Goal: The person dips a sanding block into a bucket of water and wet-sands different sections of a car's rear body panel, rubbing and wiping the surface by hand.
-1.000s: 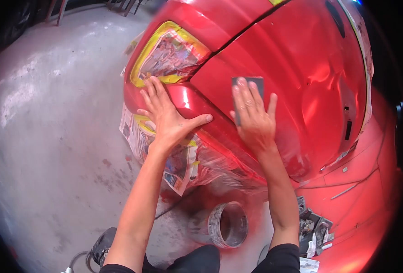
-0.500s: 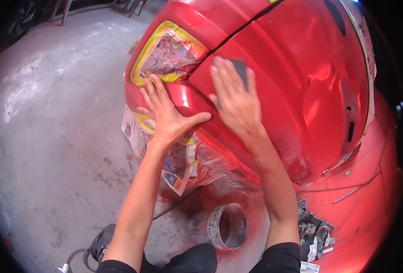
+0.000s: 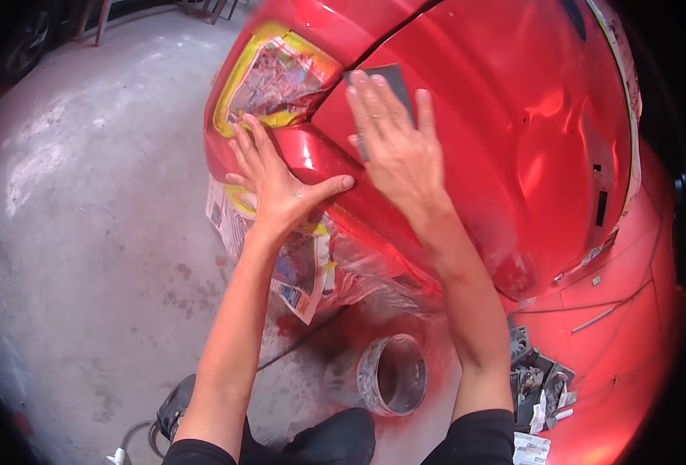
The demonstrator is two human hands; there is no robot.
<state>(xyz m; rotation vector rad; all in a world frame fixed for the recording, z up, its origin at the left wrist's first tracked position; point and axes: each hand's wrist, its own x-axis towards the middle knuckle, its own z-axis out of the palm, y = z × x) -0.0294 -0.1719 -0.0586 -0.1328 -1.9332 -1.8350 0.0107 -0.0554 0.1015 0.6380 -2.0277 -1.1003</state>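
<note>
A dark grey sheet of sandpaper [image 3: 395,84] lies against the red car hood [image 3: 467,132]. My right hand [image 3: 397,147] presses it flat to the paint, fingers long over it, and the sheet's edges show past the fingertips and beside the palm. Resting on the red bumper corner [image 3: 308,149], my left hand [image 3: 281,182] has its fingers spread and thumb out to the right; it holds nothing. Just beyond its fingertips is the headlight area [image 3: 285,74], covered with newspaper and edged in yellow masking tape.
Loose newspaper [image 3: 304,271] and clear plastic film [image 3: 366,267] hang below the bumper. A paint-stained bucket [image 3: 370,380] stands on the floor near my knees. To the right are a pile of dark parts and paper [image 3: 540,387] and a thin rod [image 3: 593,320].
The right hand and sandpaper have slid a little up the hood, and more of the sheet shows past the fingertips. The left hand stays on the bumper corner. My view has shifted slightly.
</note>
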